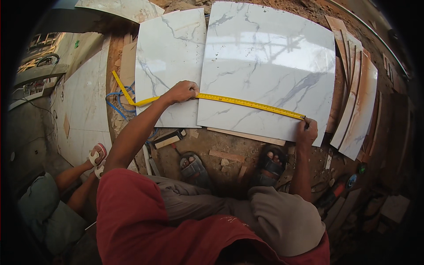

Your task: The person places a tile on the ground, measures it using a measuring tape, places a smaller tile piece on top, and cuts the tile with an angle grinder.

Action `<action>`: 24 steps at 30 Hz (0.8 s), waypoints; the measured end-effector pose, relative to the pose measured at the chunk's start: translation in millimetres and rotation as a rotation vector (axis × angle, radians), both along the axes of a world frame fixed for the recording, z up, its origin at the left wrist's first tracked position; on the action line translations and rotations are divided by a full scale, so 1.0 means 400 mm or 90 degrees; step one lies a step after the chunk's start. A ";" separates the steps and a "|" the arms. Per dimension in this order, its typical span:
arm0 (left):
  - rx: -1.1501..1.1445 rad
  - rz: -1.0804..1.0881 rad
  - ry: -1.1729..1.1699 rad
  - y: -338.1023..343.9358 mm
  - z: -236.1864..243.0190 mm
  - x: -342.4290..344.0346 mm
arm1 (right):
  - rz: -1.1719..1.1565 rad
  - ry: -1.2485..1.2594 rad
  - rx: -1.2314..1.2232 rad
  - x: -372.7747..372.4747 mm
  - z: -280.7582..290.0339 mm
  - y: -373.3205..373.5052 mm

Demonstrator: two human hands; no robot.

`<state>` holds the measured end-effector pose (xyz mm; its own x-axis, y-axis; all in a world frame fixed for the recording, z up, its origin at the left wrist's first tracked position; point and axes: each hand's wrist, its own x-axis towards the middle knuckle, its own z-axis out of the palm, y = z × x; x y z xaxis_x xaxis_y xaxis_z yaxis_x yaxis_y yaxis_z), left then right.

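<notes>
A yellow tape measure (247, 103) runs across the large white, grey-veined tile (269, 53). My left hand (181, 92) grips the tape near that tile's left edge, over a narrower veined tile (170, 53). Beyond this hand, more tape lies bent, angling up at the far left end. My right hand (308, 130) pinches the tape's metal-tipped end toward the lower right of the large tile.
Stacked tile strips (355, 110) stand on the right, above a red-and-black power tool (335, 192). A blue hose (121, 106) lies at left. Cut scraps (225, 154) lie between my sandalled feet. Another person's legs (75, 176) are at lower left.
</notes>
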<state>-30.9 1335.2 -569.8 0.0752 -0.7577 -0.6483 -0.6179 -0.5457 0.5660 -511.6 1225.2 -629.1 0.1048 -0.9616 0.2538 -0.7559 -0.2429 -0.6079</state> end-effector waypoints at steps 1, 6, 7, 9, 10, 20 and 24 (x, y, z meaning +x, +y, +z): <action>-0.003 -0.009 0.007 -0.013 0.000 -0.010 | -0.009 0.007 -0.003 -0.011 -0.001 -0.003; 0.015 0.018 -0.027 0.011 -0.014 -0.003 | 0.031 0.014 -0.040 0.004 0.007 -0.011; 0.027 0.027 -0.026 0.015 -0.016 -0.004 | 0.037 0.018 -0.056 0.008 0.005 -0.012; 0.012 0.028 -0.025 0.022 -0.022 -0.006 | 0.037 0.016 -0.055 0.013 0.005 -0.010; 0.010 0.039 -0.008 0.024 -0.019 -0.007 | 0.024 0.025 -0.062 0.009 0.006 -0.013; 0.005 0.050 0.009 0.009 -0.008 -0.021 | 0.049 -0.001 -0.065 0.000 0.006 -0.008; 0.004 0.040 0.037 0.017 -0.026 0.007 | 0.037 -0.011 -0.037 0.016 0.010 -0.004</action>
